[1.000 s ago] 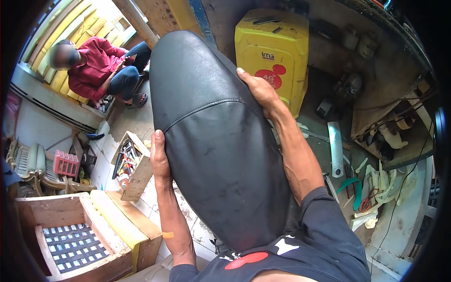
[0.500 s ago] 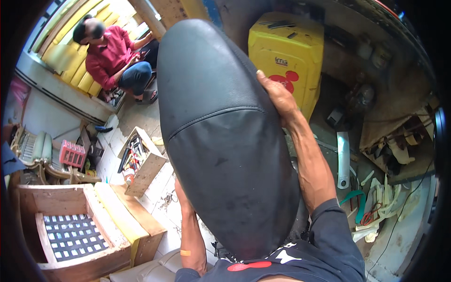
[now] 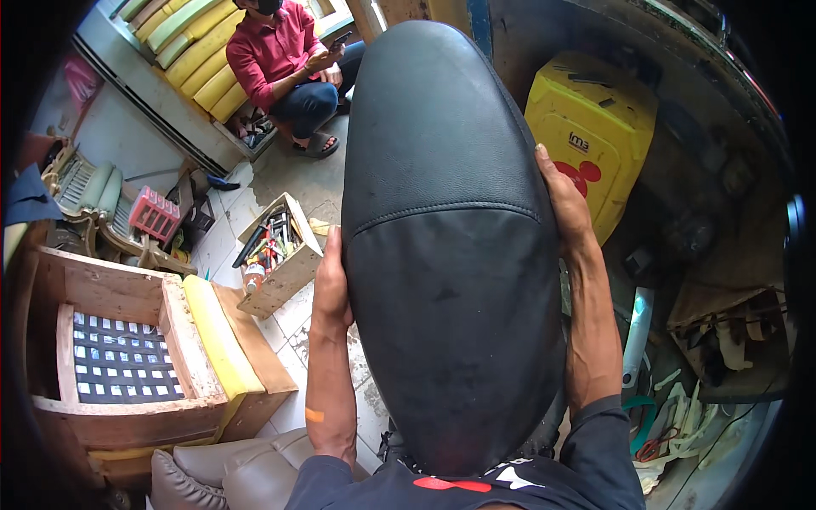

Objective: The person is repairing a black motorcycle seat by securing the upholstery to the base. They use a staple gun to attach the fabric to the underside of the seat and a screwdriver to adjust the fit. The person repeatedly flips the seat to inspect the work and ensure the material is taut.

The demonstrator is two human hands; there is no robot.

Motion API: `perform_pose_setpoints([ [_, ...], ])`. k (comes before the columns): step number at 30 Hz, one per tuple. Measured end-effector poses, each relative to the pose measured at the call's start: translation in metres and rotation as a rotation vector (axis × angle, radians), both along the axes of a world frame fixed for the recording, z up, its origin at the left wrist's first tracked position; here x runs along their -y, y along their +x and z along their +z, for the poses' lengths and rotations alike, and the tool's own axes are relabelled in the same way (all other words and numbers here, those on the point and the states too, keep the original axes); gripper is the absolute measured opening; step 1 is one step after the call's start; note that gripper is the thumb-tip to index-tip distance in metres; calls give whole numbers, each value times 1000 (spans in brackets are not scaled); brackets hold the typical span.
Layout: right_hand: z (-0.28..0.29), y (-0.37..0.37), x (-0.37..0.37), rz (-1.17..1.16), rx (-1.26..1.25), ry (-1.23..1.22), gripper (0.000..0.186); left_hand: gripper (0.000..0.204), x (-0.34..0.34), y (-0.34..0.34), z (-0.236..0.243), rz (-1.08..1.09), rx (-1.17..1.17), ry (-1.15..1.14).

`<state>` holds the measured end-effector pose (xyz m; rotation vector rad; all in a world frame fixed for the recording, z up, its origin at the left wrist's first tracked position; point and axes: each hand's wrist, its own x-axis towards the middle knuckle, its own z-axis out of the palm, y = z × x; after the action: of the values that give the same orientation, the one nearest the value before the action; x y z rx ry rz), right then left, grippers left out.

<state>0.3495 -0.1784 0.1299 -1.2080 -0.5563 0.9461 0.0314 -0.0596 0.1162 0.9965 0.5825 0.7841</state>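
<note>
A long black motorcycle seat [image 3: 450, 280] stands in front of me, its narrow end against my shirt and its rounded end pointing away. A stitched seam crosses the cover, and small dull marks show on the nearer panel. My left hand [image 3: 332, 285] grips its left edge, thumb up along the side and the other fingers hidden beneath. On the right edge, a little farther away, my right hand [image 3: 564, 197] holds the seat the same way, fingers tucked out of sight. The underside of the seat is hidden.
To the left are a wooden tool box [image 3: 285, 268] and a wooden frame with woven webbing [image 3: 127, 357]. A crouching person [image 3: 285, 64] holds a phone at the far left. A yellow box [image 3: 586, 127], scissors [image 3: 659, 446] and scraps lie right. Grey cushions [image 3: 246, 472] sit near me.
The seat has shifted right in view and turned more upright. My left hand, earlier mostly hidden behind it, now shows at its left edge. The surroundings have shifted in view too.
</note>
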Motion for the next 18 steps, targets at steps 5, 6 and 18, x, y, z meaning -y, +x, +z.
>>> perform_pose_setpoints([
  [5, 6, -2, 4, -37, 10, -3, 78, 57, -49, 17, -17, -294, 420, -278],
  [6, 5, -1, 4, -35, 7, -3, 77, 57, -54, 25, -21, -317, 482, -308],
  [18, -9, -4, -8, -39, -196, 126, 63, 57, -91, 26, -31, -64, 173, -157],
])
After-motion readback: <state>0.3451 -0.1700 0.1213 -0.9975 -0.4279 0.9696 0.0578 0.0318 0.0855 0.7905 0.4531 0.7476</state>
